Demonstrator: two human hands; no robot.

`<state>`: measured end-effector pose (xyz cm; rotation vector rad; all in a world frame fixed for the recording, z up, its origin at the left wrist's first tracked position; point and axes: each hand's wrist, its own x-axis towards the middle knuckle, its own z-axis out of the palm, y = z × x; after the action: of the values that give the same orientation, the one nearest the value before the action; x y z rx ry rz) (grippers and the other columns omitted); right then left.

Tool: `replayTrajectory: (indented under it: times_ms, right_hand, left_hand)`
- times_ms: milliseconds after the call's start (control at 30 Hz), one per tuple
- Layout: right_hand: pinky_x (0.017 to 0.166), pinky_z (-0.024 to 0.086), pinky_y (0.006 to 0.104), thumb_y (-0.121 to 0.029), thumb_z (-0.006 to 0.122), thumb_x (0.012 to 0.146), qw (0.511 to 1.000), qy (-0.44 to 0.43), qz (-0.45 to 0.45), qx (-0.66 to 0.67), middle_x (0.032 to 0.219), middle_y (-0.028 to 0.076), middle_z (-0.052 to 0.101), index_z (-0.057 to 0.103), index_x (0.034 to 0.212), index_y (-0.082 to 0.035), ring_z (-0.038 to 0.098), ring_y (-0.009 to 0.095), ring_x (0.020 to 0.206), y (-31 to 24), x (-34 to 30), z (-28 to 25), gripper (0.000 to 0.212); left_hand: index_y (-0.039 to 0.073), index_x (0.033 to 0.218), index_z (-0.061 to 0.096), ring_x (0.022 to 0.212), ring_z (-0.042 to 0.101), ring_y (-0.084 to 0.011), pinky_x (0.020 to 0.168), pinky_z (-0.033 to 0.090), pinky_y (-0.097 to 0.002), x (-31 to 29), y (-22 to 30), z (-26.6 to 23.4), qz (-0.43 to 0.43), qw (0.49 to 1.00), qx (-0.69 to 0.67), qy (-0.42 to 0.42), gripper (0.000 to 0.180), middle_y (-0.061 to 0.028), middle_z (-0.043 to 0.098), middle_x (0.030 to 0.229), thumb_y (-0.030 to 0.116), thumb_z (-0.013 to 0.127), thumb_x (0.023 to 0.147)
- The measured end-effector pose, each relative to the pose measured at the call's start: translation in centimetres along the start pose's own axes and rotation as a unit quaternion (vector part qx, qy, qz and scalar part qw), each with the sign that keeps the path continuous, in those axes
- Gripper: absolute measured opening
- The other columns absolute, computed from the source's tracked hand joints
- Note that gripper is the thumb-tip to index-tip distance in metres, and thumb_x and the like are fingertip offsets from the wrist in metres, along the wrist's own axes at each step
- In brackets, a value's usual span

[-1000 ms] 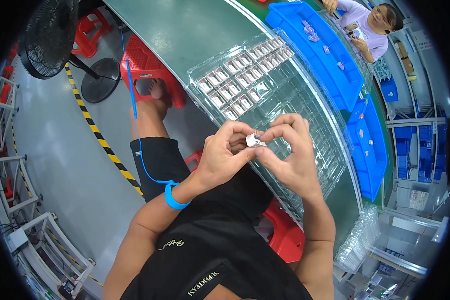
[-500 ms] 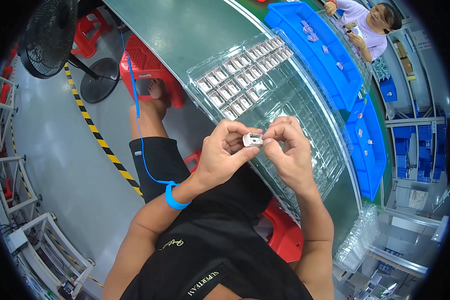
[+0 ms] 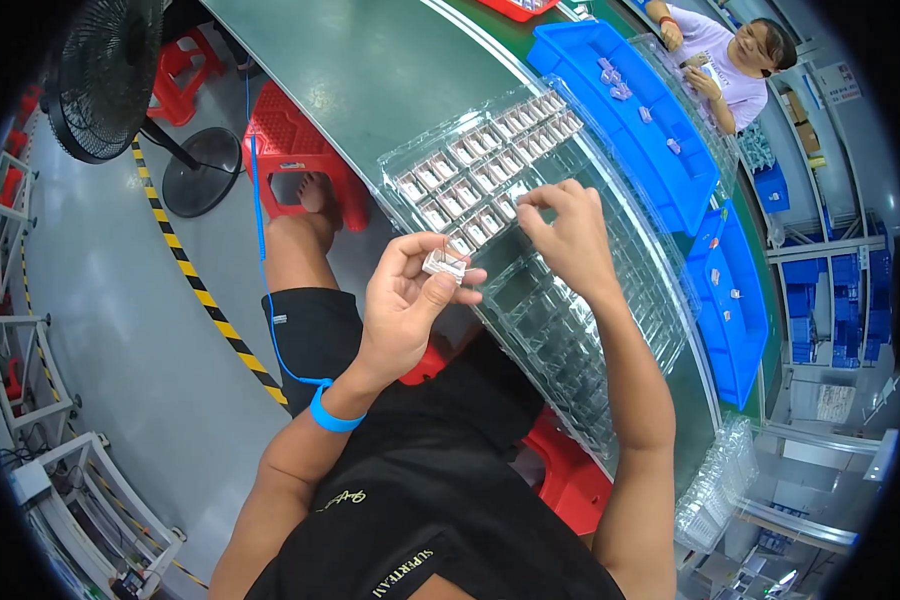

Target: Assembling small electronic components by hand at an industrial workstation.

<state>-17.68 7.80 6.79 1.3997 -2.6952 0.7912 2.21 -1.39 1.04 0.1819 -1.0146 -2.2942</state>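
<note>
Between the thumb and fingers of my left hand is a small white rectangular housing, tilted, with its hollow side showing. A blue wrist strap with a coiled cord circles that wrist. My right hand hovers over the clear plastic tray, its thumb and forefinger pinched together at the edge of the filled cells; whatever is in the pinch is too small to make out. Rows of similar small white parts fill the tray's far left portion. Bare cells show in its nearer right portion.
Two blue bins with a few small parts stand beyond the tray. A co-worker sits across the green table. Stacked clear trays lie at right. A red stool and black fan stand left.
My hands have come apart. The left one has moved left with the white housing; the right one has let go of it and moved up over the tray's filled cells.
</note>
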Motion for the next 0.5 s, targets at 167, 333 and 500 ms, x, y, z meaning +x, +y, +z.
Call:
replayTrajectory:
  times_ms: [167,333,500]
  right_hand:
    - [0.084,0.045,0.0471,-0.027,0.066,0.078,0.988,-0.108,0.070,-0.084,0.090,0.014,0.066,0.076,0.082,-0.008,0.057,0.035,0.094,0.7,2.9,0.6,0.022]
    - [0.076,0.046,0.0414,-0.022,0.064,0.075,0.992,-0.108,0.049,-0.040,0.080,0.015,0.063,0.070,0.075,0.000,0.059,0.031,0.084,0.3,3.3,-0.3,0.023]
    - [0.077,0.044,0.0374,-0.018,0.068,0.077,0.990,-0.128,-0.031,0.056,0.082,0.011,0.062,0.070,0.078,-0.002,0.056,0.026,0.084,-5.0,0.0,-4.2,0.016]
  left_hand:
    - [0.000,0.130,0.042,0.097,0.061,-0.0175,0.079,0.054,-0.0289,0.0,0.5,-0.7,-0.041,0.999,-0.013,-0.011,0.031,-0.0145,0.057,0.119,0.008,0.051,0.102]
    - [0.003,0.131,0.043,0.091,0.058,-0.0142,0.074,0.048,-0.0266,0.1,1.0,-0.7,-0.092,0.995,-0.026,-0.010,0.032,-0.0159,0.058,0.120,0.004,0.046,0.099]
    - [0.002,0.134,0.049,0.082,0.052,-0.0065,0.071,0.045,-0.0222,0.9,2.6,0.8,-0.124,0.989,0.069,-0.035,0.039,-0.0041,0.056,0.100,0.013,0.058,0.097]
